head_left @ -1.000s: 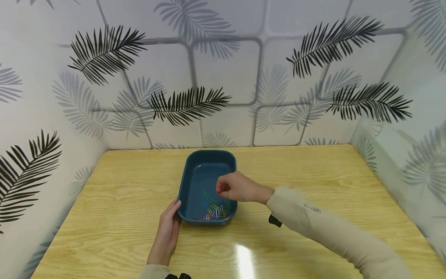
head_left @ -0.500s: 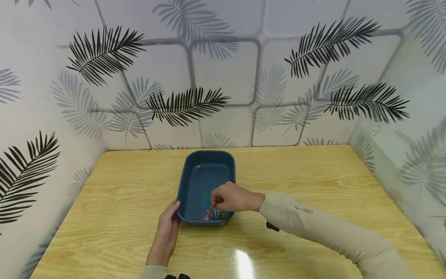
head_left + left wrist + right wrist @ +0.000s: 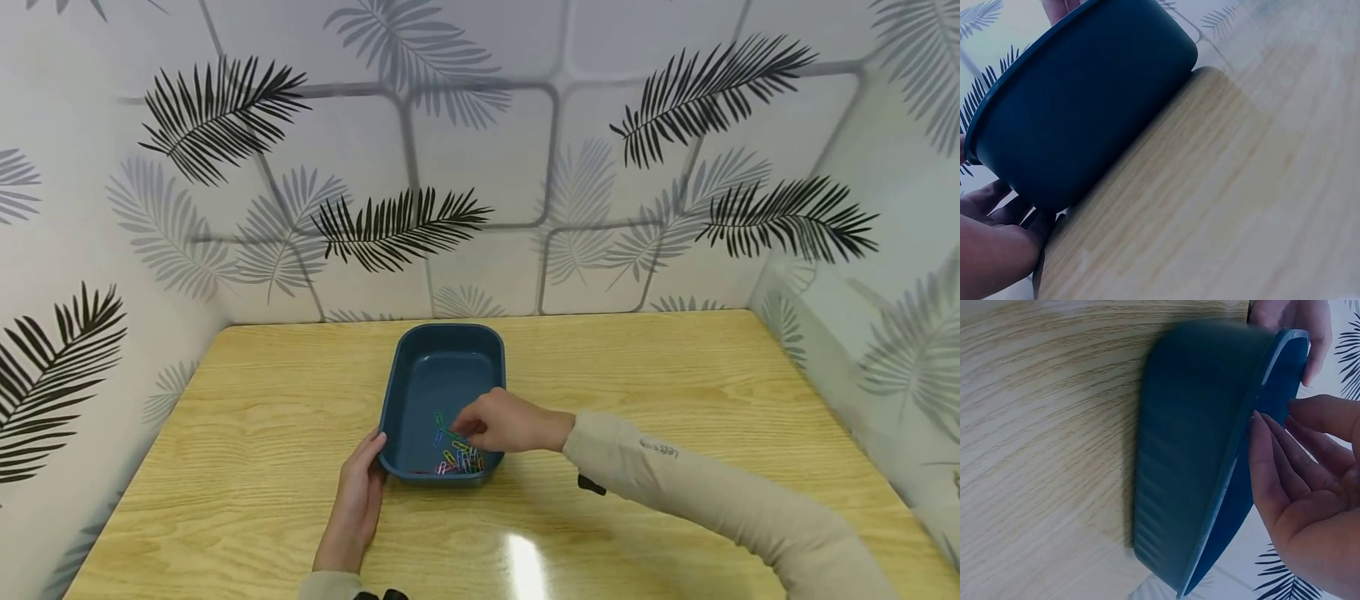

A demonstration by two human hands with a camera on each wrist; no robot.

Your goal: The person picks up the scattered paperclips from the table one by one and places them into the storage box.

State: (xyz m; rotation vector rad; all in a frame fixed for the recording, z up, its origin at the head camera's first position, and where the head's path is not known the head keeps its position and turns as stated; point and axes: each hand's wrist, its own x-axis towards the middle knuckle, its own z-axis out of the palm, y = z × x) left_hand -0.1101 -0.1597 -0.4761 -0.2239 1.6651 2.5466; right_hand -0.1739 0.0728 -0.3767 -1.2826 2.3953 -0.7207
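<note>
A dark blue rectangular tray [image 3: 442,383] stands on the wooden table, with several coloured paper clips [image 3: 460,458] heaped at its near end. My left hand [image 3: 362,483] holds the tray's near left corner, thumb over the rim and fingers against the outer wall. My right hand [image 3: 501,421] reaches over the tray's right side, just above the clips. In the right wrist view the thumb of the right hand [image 3: 1310,481] stands apart from its bent fingers, and nothing shows between them. The fingertips hide some of the clips in the head view.
The tabletop [image 3: 262,417] spreads out on both sides of the tray. Behind it rises a wall [image 3: 487,267] with a leaf pattern. A bright light reflection lies on the wood in front of the tray.
My right hand has come down and slightly left toward the paper clips, and its fingers have spread from a closer pinch. The left hand keeps its place on the tray.
</note>
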